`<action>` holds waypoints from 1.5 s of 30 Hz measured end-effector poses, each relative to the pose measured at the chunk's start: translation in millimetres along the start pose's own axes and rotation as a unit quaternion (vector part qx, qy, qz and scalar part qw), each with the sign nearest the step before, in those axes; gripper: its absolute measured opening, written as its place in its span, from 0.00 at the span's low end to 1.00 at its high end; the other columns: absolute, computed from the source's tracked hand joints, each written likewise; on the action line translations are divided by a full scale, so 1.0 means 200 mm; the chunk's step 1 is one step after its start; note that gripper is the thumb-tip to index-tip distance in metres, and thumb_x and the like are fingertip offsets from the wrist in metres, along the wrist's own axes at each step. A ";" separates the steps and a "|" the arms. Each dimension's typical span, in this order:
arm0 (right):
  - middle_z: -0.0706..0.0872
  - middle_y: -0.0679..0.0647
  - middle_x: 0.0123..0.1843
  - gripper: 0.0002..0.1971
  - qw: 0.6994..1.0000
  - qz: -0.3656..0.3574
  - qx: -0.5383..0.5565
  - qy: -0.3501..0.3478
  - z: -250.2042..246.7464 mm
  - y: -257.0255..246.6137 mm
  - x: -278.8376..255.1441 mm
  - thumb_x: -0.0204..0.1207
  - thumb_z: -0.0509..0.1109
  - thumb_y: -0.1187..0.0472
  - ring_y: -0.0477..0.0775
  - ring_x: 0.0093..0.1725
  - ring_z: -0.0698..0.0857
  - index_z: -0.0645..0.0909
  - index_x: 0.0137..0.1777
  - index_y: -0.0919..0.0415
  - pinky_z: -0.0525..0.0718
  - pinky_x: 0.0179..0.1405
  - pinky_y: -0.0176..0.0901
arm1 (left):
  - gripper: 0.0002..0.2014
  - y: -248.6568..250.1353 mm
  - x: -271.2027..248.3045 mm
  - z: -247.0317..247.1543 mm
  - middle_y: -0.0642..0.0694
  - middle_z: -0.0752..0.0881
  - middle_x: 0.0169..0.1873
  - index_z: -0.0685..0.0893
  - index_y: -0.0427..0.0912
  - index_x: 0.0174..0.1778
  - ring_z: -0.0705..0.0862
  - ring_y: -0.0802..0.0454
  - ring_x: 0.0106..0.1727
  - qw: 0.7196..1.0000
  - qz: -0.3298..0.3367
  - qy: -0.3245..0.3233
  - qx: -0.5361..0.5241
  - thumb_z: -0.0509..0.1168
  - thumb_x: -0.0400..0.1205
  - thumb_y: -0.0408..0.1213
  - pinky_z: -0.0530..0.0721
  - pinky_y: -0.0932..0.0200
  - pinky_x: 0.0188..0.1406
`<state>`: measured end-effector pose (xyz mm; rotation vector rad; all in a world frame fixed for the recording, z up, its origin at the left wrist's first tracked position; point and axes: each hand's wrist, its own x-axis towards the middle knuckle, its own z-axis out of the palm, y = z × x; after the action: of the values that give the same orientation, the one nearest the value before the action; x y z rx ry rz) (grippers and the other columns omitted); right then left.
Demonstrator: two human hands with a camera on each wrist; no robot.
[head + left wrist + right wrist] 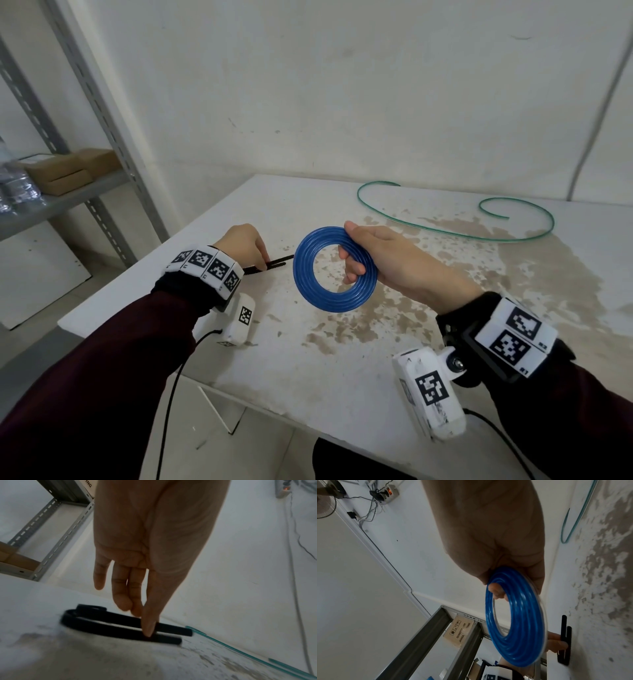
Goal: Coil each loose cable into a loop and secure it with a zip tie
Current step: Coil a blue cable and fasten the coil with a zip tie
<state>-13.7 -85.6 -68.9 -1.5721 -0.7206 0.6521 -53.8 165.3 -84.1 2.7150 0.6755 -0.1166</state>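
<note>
The right hand (383,260) is gripping the blue coiled cable (334,270) at its upper right arc, thumb over the outer edge and fingers curled through the centre hole, holding the flat spiral in the air above the stained white table (342,359), tilted toward the camera. The left hand (245,245) is reaching down to the black zip ties (123,626) lying flat on the table, its fingers mostly straight and close together; in the left wrist view 1 fingertip is pressing on the nearer tie, and no closed pinch is visible yet. At least 2 ties are lying side by side, their long axes running left to right, with their free ends pointing toward the coil, which is hanging just right of them. So the left hand is by far the nearer one, and a lifted tie would likely need only a short move right to thread through the coil's hole. The green cable (455,219) is lying uncoiled in an open curve at the far side of the table, well apart from both hands.
</note>
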 end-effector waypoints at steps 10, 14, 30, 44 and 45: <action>0.72 0.49 0.21 0.23 1.000 -0.018 0.019 0.002 -0.06 -0.04 -0.01 0.88 0.51 0.49 0.50 0.26 0.77 0.76 0.39 0.63 0.81 0.52 0.55 | 0.01 0.07 -0.02 -0.07 0.46 0.88 0.25 0.90 0.39 0.38 0.86 0.52 0.26 0.993 0.023 0.072 -0.088 0.75 0.73 0.32 0.88 0.55 0.36; 0.71 0.50 0.22 0.22 0.999 -0.033 0.023 0.011 -0.14 -0.09 -0.02 0.87 0.51 0.49 0.51 0.27 0.77 0.76 0.40 0.63 0.80 0.52 0.55 | 0.04 0.19 -0.07 -0.15 0.48 0.91 0.32 0.88 0.44 0.37 0.89 0.61 0.30 0.977 0.076 0.134 -0.144 0.72 0.74 0.30 0.79 0.65 0.30; 0.73 0.51 0.22 0.22 0.979 -0.029 -0.194 0.052 -0.85 -0.21 -0.40 0.87 0.52 0.51 0.53 0.30 0.77 0.76 0.38 0.63 0.81 0.55 0.64 | 0.27 1.21 -0.09 0.04 0.42 0.90 0.40 0.76 0.46 0.69 0.89 0.55 0.35 0.820 0.246 0.009 -0.516 0.72 0.75 0.26 0.83 0.66 0.42; 0.70 0.56 0.25 0.22 0.978 -0.011 -0.202 0.060 -1.06 -0.20 -0.51 0.86 0.51 0.52 0.53 0.31 0.76 0.76 0.37 0.64 0.82 0.56 0.60 | 0.04 1.48 -0.05 0.10 0.41 0.89 0.31 0.77 0.39 0.44 0.91 0.46 0.31 0.789 0.288 0.036 -0.541 0.66 0.82 0.28 0.85 0.61 0.29; 0.70 0.55 0.25 0.22 0.977 -0.012 -0.204 0.058 -1.06 -0.20 -0.51 0.86 0.51 0.52 0.53 0.31 0.77 0.76 0.37 0.64 0.82 0.56 0.59 | 0.04 1.47 -0.05 0.10 0.40 0.89 0.32 0.77 0.38 0.44 0.91 0.46 0.31 0.789 0.290 0.036 -0.540 0.65 0.82 0.28 0.86 0.60 0.30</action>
<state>77.6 -296.9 -3.3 -1.9556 -0.8193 0.4042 75.1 -89.5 -10.8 1.6622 -0.1395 0.4086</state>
